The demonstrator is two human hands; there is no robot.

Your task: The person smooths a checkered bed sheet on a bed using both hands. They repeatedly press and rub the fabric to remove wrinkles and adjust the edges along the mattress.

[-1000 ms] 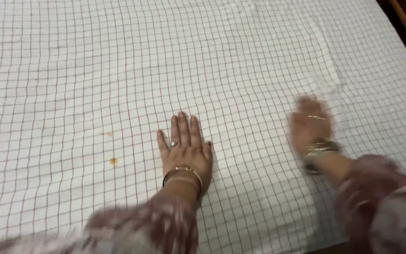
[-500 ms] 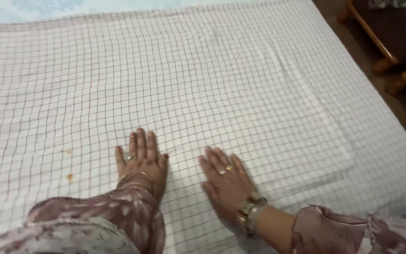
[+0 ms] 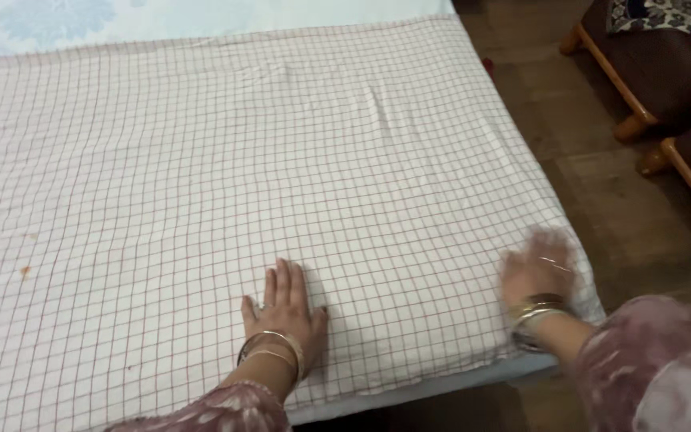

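A white cloth with a thin red grid (image 3: 225, 160) lies spread over a bed. My left hand (image 3: 285, 308) rests flat on it near the front edge, fingers together, with a ring and gold bangles at the wrist. Over at the cloth's front right corner is my right hand (image 3: 537, 272), blurred by motion, palm down with the fingers spread, wearing bangles and a watch. Neither hand holds anything. Both sleeves are mauve with a pale pattern.
A pale blue patterned sheet (image 3: 57, 20) shows beyond the cloth's far edge. Small orange stains (image 3: 25, 270) mark the cloth at left. To the right is brown floor (image 3: 601, 184) and dark wooden-framed furniture (image 3: 641, 72).
My right hand has swept from beside the left hand out to the cloth's right corner. The view has shifted right, showing the bed's edge and the floor. The left hand stays flat.
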